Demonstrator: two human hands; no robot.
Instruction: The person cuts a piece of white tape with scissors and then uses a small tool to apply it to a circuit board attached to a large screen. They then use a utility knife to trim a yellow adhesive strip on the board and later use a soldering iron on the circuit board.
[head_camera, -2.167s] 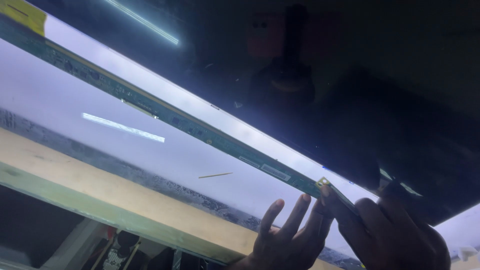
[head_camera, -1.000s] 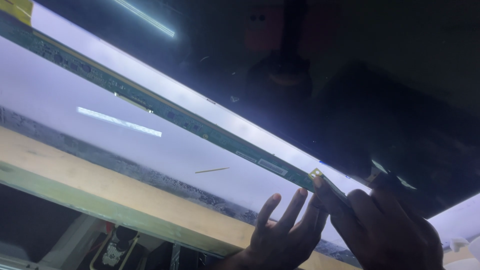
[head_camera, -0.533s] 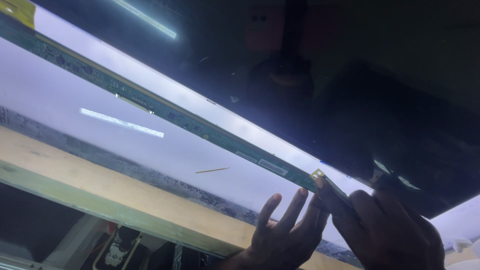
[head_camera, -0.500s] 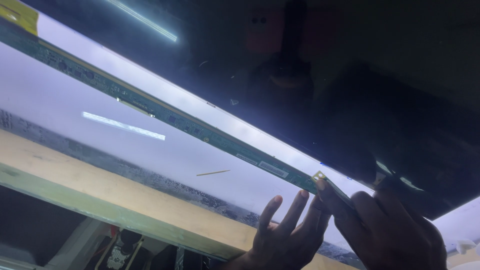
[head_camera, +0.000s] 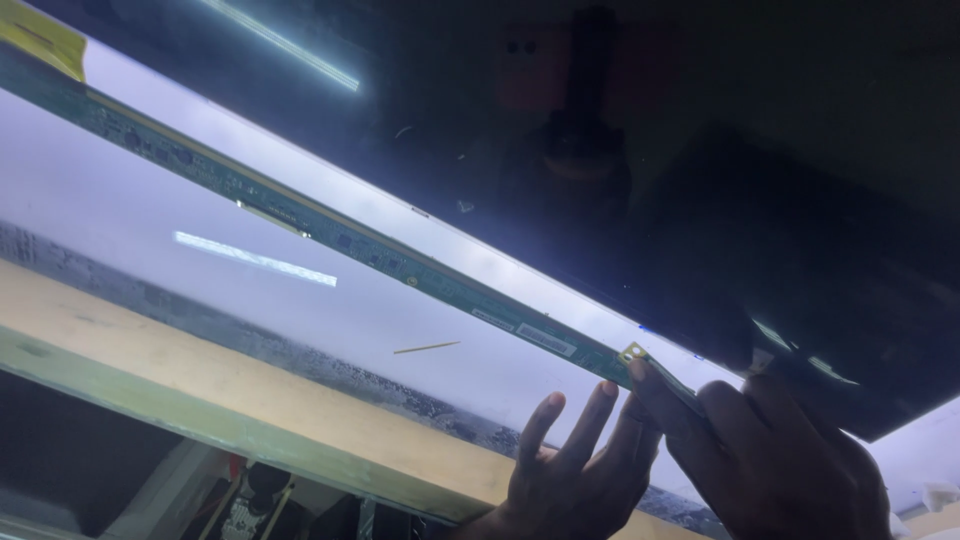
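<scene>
Large dark glossy screen panel (head_camera: 700, 150) overhead, yellow label (head_camera: 40, 38) top-left corner
</scene>
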